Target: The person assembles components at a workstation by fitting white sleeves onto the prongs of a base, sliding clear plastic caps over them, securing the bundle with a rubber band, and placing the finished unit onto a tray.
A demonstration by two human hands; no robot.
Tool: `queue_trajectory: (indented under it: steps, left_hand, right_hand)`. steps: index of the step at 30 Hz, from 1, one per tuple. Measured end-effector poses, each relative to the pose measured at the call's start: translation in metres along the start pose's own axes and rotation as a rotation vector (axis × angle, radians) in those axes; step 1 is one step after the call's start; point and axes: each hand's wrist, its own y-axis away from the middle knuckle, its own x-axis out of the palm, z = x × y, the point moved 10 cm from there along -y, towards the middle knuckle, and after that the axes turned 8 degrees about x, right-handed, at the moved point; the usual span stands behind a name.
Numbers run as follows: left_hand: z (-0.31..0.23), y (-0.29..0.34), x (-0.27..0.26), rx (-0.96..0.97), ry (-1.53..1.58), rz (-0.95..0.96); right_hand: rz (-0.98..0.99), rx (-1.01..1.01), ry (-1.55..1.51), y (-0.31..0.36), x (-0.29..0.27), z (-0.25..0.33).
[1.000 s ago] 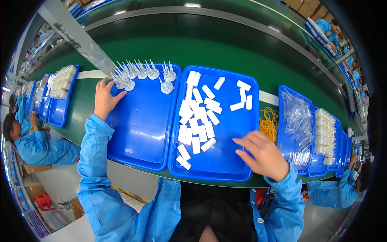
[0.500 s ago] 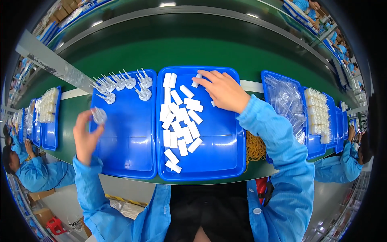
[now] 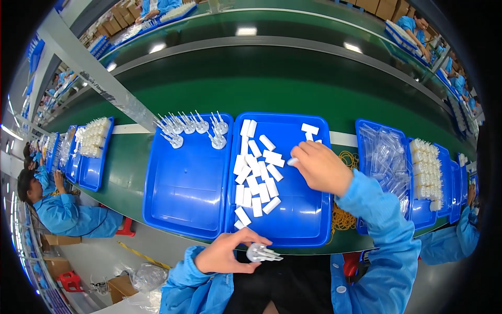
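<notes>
My left hand (image 3: 227, 254) is closed on a clear plastic pronged piece (image 3: 257, 253), between thumb and fingers, in front of the trays' near edge. Its thin prongs point right. My right hand (image 3: 320, 166) hovers over the right side of the middle blue tray (image 3: 303, 222), pinching a small white tube (image 3: 293, 161); its fingertips are partly hidden. Many white tubes (image 3: 263, 192) lie loose in that tray's left half, and a few sit at its far right corner. In the left blue tray (image 3: 188, 183), several similar pronged pieces (image 3: 202, 125) stand along the back.
Yellow rubber bands (image 3: 342, 217) lie right of the middle tray. Beyond them are a tray of clear plastic parts (image 3: 384, 157) and rows of white parts (image 3: 428, 167). A grey metal post (image 3: 104, 86) rises behind the left tray. A co-worker (image 3: 63, 204) sits at far left.
My left hand has come from the left tray toward my body, with the pronged piece now lying prongs-right. My right hand has drawn back nearer with a white tube. The view has shifted.
</notes>
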Motion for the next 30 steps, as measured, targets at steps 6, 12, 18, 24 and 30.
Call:
queue_trajectory:
  steps: [6, 12, 18, 24, 30]
  left_hand:
    - [0.01, -0.007, 0.006, 0.025, 0.022, -0.117]
    - [0.016, -0.02, 0.013, 0.072, 0.038, -0.128]
    - [0.015, -0.022, 0.019, 0.048, 0.126, -0.254]
    - [0.011, -0.022, 0.016, 0.054, 0.159, -0.321]
    - [0.028, -0.022, 0.002, 0.045, 0.487, -0.437]
  right_hand:
    - [0.036, 0.218, -0.961, 0.09, -0.037, 0.03]
    - [-0.05, 0.164, -1.547, 0.136, 0.013, 0.057]
    - [0.041, 0.26, -1.721, 0.136, 0.037, 0.057]
    - [0.216, 0.333, -1.917, 0.143, 0.057, 0.064]
    - [-0.084, 0.46, -1.76, 0.155, 0.041, 0.022]
